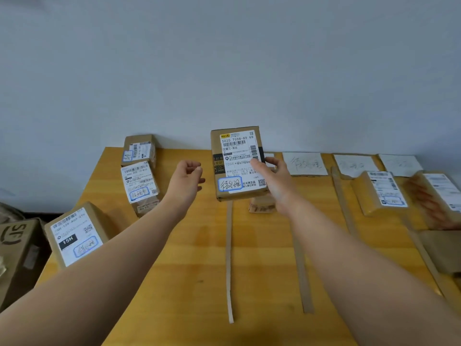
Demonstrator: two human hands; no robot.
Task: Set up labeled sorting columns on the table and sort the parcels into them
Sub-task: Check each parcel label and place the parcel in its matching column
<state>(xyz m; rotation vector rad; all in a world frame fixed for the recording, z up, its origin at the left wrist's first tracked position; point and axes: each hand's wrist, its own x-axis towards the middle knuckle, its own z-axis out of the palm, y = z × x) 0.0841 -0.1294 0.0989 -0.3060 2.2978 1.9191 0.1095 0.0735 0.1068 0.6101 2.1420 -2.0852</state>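
Above the table's (174,283) far edge, your right hand (275,181) pinches an upright cardboard parcel (235,163) — long axis vertical, its labelled column directly below — left hand (188,176) loosely curled, empty.

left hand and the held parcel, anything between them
Nothing. In the head view only bare table shows in the gap between the empty left hand and the parcel in the right hand.

Light: soft, even daylight, no glare on table (189,258).
Shadows: faint, beneath forearms.
Blur: parcels (439,196) at table's right end smeared.
Distortion: wide-angle bowing at table's edges.
Focus: centre label crisp.
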